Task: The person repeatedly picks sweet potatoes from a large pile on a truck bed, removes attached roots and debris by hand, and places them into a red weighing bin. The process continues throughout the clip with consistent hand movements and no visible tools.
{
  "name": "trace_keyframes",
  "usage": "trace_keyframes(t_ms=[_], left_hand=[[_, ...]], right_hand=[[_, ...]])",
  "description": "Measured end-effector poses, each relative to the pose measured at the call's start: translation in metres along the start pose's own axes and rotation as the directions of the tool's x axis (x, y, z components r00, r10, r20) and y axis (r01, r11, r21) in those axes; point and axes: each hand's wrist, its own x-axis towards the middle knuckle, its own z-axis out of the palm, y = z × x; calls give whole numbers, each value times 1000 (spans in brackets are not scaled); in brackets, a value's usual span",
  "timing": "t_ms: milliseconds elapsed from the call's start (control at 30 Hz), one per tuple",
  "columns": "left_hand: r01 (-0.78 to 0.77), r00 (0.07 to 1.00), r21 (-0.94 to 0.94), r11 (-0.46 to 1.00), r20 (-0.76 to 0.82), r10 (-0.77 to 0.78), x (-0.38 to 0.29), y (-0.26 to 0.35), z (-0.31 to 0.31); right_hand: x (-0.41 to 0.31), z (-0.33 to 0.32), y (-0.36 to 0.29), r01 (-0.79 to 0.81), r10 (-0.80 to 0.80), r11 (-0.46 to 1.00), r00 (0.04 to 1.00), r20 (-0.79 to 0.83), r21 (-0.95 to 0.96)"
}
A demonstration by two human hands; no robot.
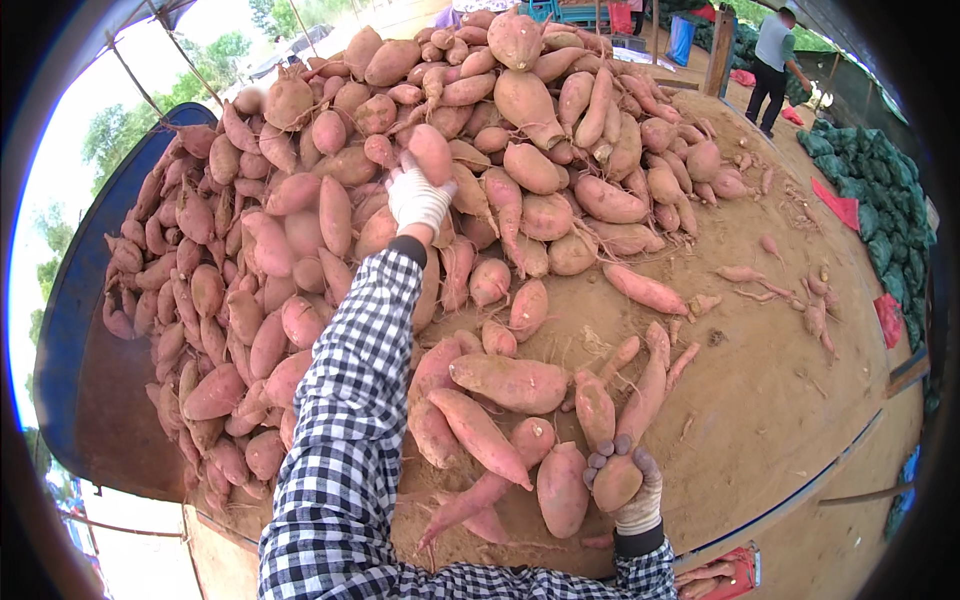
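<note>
My left hand (420,196), in a white knit glove, reaches into a large pile of sweet potatoes (525,109) with its fingers around a rounded pink sweet potato (430,154). Nearer me, at the lower right, my right hand (628,491) wears a glove with grey-coated fingertips. It grips a roundish brown sweet potato (617,484), palm up. Long sweet potatoes (511,382) lie loosely beside it on the soil-covered surface, and one long forked root (646,394) lies just beyond its fingers. Both sleeves are black-and-white checked.
Small thin roots (816,315) are scattered at the right on the dusty surface (750,420). A red container (739,574) with roots stands at the lower right. Filled green mesh bags (874,202) are stacked beyond the right edge. A person (774,67) stands at the upper right, near a wooden post (720,52).
</note>
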Motion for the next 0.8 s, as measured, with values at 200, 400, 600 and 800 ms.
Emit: trace_keyframes(t_ms=[200,400,600,800], left_hand=[[-450,716,-290,845,448,535,-113,30,-28],[-617,786,-154,772,-85,612,-10,62,7],[-440,868,166,882,329,371,82,65,70],[-511,818,-48,858,280,503,47,67,42]], right_hand=[[21,12,-2,66,-68,995,997,-28,-68],[29,23,6,6,-5,999,999,38,-37],[42,14,18,-62,58,997,995,79,40],[56,23,18,-22,17,998,997,75,67]])
